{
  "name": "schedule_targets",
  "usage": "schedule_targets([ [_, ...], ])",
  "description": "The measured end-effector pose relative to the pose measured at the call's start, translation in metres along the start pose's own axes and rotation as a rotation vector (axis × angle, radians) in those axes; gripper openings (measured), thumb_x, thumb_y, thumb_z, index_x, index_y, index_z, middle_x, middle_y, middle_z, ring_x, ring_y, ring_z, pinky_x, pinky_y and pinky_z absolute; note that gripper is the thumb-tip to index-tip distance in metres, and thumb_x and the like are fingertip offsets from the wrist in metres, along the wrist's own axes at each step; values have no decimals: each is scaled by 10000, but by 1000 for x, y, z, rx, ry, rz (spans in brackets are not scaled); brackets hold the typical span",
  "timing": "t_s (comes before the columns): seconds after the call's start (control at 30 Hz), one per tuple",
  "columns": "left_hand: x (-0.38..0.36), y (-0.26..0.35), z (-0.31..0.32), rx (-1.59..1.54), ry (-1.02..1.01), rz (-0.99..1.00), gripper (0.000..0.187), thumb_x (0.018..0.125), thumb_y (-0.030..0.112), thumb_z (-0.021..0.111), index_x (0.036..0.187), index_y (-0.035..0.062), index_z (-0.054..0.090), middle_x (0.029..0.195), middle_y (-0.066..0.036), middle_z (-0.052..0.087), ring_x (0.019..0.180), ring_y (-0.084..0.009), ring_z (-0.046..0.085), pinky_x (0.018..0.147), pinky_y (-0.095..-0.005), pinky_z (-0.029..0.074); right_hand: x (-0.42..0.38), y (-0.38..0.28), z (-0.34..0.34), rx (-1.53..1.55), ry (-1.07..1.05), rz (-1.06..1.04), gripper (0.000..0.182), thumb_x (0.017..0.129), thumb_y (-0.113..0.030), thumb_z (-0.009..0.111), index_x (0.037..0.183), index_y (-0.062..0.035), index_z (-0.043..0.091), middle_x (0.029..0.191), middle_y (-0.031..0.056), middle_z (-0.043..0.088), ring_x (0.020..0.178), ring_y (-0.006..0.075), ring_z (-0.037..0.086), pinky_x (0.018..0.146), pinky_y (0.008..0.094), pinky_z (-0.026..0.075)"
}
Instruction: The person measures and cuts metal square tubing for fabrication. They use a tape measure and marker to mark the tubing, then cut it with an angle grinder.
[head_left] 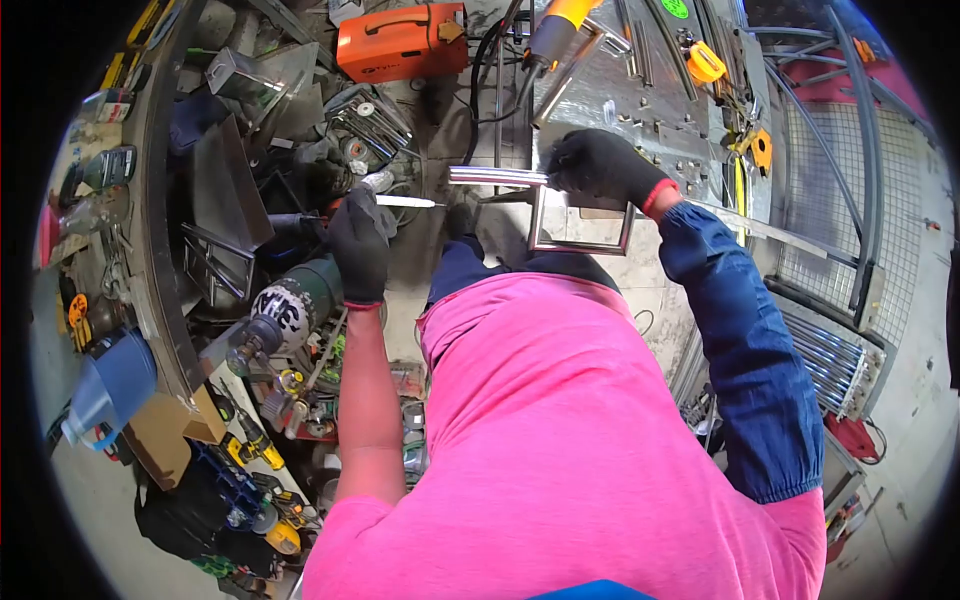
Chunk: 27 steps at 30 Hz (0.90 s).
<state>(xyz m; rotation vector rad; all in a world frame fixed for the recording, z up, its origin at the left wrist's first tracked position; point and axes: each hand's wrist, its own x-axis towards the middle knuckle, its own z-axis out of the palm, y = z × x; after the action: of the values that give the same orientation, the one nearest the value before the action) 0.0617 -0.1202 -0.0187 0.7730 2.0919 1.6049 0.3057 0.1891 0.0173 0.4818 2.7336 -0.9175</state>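
Note:
My left hand (360, 248), in a black glove, is closed around a slim white pen-like tool (406, 201). Its thin tip points right. My right hand (608, 168), gloved too, grips a shiny metal tube frame (583, 248) beside the workbench. The frame has a rectangular loop hanging below the hand, and a bright straight bar (495, 176) extends left from the fingers. A gap separates the white tool's tip from the bar. Part of the frame is hidden behind my right hand.
The metal-topped workbench (640, 125) holds tubes, small metal pieces and a yellow tape measure (705, 62). An orange case (402, 42) stands on the floor ahead. To my left are a gas cylinder (300, 295) and scrap metal. Steel racks and a bundle of tubes (815, 350) lie right.

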Motion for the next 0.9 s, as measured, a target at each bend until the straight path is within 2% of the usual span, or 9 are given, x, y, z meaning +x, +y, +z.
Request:
schedule_targets([
  [0.03, -10, 7, 4, -158, 69, -63, 341, 1148, 261, 584, 1093, -37, 741, 755, -57, 689, 687, -218, 581, 674, -394, 478, 1, -1, -2, -18, -35, 19, 288, 905, -354, 810, 1059, -113, 838, 1034, 158, 774, 971, 404, 741, 871, 478, 589],
  [0.13, -45, 4, 21, -218, -33, -154, 314, 1148, 242, 597, 1180, -34, 743, 866, -40, 725, 756, -130, 604, 707, -330, 501, 3, 0, -5, 10, -40, -22, 288, 906, -368, 799, 1026, -110, 844, 1004, 164, 778, 950, 409, 740, 869, 487, 586],
  [0.17, -60, 5, 37, 34, -14, 264, 281, 1128, 173, 633, 1298, -33, 720, 1028, -30, 747, 862, -54, 614, 770, -239, 507, 3, 0, -4, 51, -23, -20, 285, 899, -359, 799, 1016, -104, 847, 1002, 179, 784, 951, 418, 735, 874, 487, 585],
  [0.2, -72, 22, 55, 44, -9, 261, 281, 1128, 173, 633, 1298, -33, 720, 1028, -30, 747, 862, -54, 614, 770, -239, 507, 4, 1, -5, 56, -25, -29, 285, 899, -359, 799, 1016, -104, 847, 1002, 179, 784, 951, 418, 735, 874, 487, 585],
  [0.27, -96, 52, 89, -358, -150, -106, 316, 1096, 96, 657, 1381, -35, 687, 1185, -64, 757, 979, -77, 668, 876, -239, 531, 8, 5, -7, -2, -53, -134, 280, 903, -352, 785, 1014, -104, 849, 998, 191, 786, 939, 430, 732, 870, 489, 585],
  [0.37, -121, 71, 123, -286, -116, -147, 319, 1103, 108, 663, 1383, -41, 689, 1183, -60, 758, 980, -89, 680, 856, -253, 559, 21, 16, -1, 2, -46, -139, 329, 894, -389, 788, 1023, -94, 855, 993, 195, 796, 919, 437, 739, 856, 492, 584],
  [0.6, -127, 62, 168, -144, 64, 78, 265, 1066, 81, 675, 1299, -33, 730, 1170, -159, 789, 1036, -232, 746, 934, -365, 569, 20, 6, -11, 44, -114, -159, 382, 888, -377, 828, 1164, -113, 833, 1076, 187, 810, 965, 422, 747, 895, 478, 577],
  [0.73, -121, 57, 169, -105, 56, 150, 266, 1040, 107, 712, 1266, -28, 750, 1184, -183, 796, 1083, -285, 762, 957, -395, 573, 17, 3, -11, -22, -91, -161, 282, 965, -345, 731, 1016, -92, 847, 908, 148, 801, 770, 341, 754, 769, 429, 587],
  [0.9, -115, 48, 167, 28, 37, 262, 271, 1011, 126, 729, 1259, 24, 766, 1187, -205, 788, 1083, -373, 758, 940, -432, 582, 58, 68, 24, -215, -18, -518, 202, 865, -158, 771, 1060, -117, 806, 1007, 98, 780, 922, 318, 761, 841, 395, 633],
])
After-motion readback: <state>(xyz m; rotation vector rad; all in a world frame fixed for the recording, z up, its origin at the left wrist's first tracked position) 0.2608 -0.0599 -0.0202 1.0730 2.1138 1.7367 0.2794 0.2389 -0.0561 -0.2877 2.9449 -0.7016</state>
